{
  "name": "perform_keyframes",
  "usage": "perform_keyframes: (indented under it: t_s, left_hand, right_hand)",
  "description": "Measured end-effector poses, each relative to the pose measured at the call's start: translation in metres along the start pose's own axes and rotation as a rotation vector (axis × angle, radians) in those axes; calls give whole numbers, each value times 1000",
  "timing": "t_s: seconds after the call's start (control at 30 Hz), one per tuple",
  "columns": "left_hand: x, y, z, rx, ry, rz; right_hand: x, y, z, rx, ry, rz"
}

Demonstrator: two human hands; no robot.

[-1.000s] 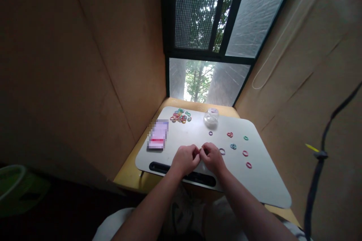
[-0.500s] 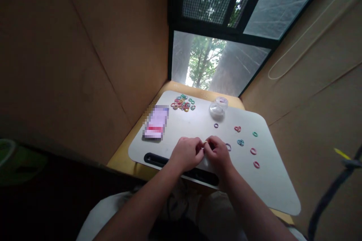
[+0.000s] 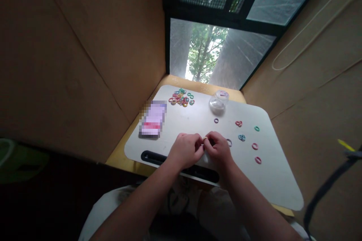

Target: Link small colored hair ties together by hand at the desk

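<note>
My left hand (image 3: 185,151) and my right hand (image 3: 218,147) meet above the front of the white lap table (image 3: 271,184), fingertips pinched together. Between them a sliver of a pale yellow hair tie (image 3: 205,138) shows; the fingers cover most of it. A purple hair tie (image 3: 229,142) lies partly behind my right hand, and a dark purple one (image 3: 216,120) is farther back. To the right are a red cluster (image 3: 239,123), a blue cluster (image 3: 241,138), a green hair tie (image 3: 256,128) and two pink ones, one farther back (image 3: 255,146) and one nearer (image 3: 258,160).
A pile of mixed coloured hair ties (image 3: 181,98) lies at the back left. Beside it is a phone (image 3: 153,119) with a blurred screen. An open clear plastic container (image 3: 217,105) stands at the back. A black slot (image 3: 152,157) runs along the table's front edge.
The view has tilted down slightly, so the scene sits a little higher. Both hands keep the same pinch on the hair tie, with hardly any finger movement.
</note>
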State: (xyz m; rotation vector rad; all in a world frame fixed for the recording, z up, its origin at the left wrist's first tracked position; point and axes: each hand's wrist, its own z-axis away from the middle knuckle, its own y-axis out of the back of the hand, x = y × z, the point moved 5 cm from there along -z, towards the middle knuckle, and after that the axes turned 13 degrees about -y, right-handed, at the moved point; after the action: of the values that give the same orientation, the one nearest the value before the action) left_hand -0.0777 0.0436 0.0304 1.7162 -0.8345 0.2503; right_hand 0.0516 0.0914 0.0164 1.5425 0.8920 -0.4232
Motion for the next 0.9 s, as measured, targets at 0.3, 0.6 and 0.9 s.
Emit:
perform_keyframes:
  t_s: [0.3, 0.6, 0.9]
  left_hand:
    - [8, 5, 4, 62, -12, -37]
    - [17, 9, 8, 69, -30, -30]
    - [15, 7, 11, 99, -49, -14]
  right_hand:
    - [-5, 3, 3, 46, 42, 13]
    - [-7, 4, 6, 86, 48, 20]
    - [-10, 4, 11, 154, 61, 46]
